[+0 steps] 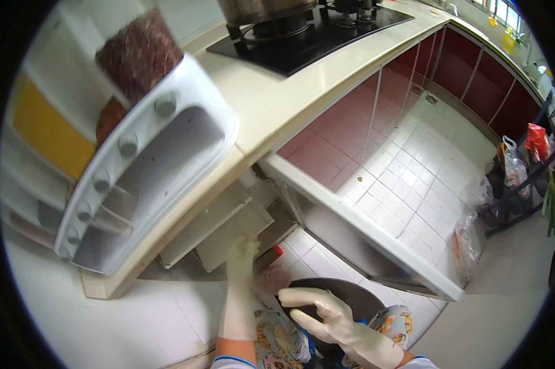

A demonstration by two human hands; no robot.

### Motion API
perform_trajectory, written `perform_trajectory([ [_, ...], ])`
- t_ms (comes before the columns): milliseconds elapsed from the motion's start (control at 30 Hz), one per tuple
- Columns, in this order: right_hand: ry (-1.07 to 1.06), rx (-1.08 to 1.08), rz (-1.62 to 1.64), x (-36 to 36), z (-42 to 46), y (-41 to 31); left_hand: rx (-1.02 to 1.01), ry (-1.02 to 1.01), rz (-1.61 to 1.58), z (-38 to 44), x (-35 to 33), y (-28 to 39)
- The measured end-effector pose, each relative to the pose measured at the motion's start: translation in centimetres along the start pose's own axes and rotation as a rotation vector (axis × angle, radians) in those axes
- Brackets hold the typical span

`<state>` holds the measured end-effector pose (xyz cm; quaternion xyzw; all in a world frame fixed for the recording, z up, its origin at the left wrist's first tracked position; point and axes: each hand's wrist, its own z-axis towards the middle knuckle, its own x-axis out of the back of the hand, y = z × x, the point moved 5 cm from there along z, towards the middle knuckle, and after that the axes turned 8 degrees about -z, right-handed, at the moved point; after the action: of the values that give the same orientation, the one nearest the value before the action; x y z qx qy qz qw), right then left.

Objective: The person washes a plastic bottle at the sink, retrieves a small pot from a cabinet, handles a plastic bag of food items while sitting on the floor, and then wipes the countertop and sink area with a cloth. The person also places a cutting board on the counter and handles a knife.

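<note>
Both hands wear cream rubber gloves. My left hand (245,249) is blurred and reaches toward pale, flat-sided boards or boxes (233,230) low beneath the counter; what its fingers hold, if anything, is unclear. Beside that forearm is a blurred pinkish cloth-like thing (274,279), with a red-ended object (273,255) just above it. My right hand (326,313) has its thumb and fingers apart, nothing between them. Below it stands a dark round basin or bucket (360,295), between the knees in patterned trousers (277,332).
An open cupboard door (351,217) juts out to the right of my hands. Overhead runs the counter edge (180,207), bearing a white dispenser-like box with several knobs (167,147) and a gas hob (314,41) with a pot (266,9). Bags hang on a rack (512,198).
</note>
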<state>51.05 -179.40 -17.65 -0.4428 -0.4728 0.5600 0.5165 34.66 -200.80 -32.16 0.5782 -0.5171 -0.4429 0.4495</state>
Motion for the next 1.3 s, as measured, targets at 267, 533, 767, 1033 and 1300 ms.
perform_trajectory([
  [267, 0.692, 0.033, -0.628, 15.2, -5.0, -20.5, 0.553, -0.354, 0.028, -19.8, -8.0, 5.1],
  [533, 0.395, -0.578, -0.151, 15.1, -8.0, -11.0, 0.727, -0.549, 0.168, -31.4, -6.1, 15.4],
  [767, 0.369, -0.537, -0.431, 3.0, -8.7, -15.8, 0.460, -0.500, -0.192, -31.5, -6.5, 27.9],
  [1033, -0.174, -0.616, -0.581, -8.5, -10.8, -16.7, 0.564, -0.464, -0.157, -25.2, -6.1, 26.6],
  [1300, 0.077, -0.984, -0.512, 3.1, -21.5, -21.4, 0.259, 0.008, 0.754, -15.3, 10.8, 13.9],
])
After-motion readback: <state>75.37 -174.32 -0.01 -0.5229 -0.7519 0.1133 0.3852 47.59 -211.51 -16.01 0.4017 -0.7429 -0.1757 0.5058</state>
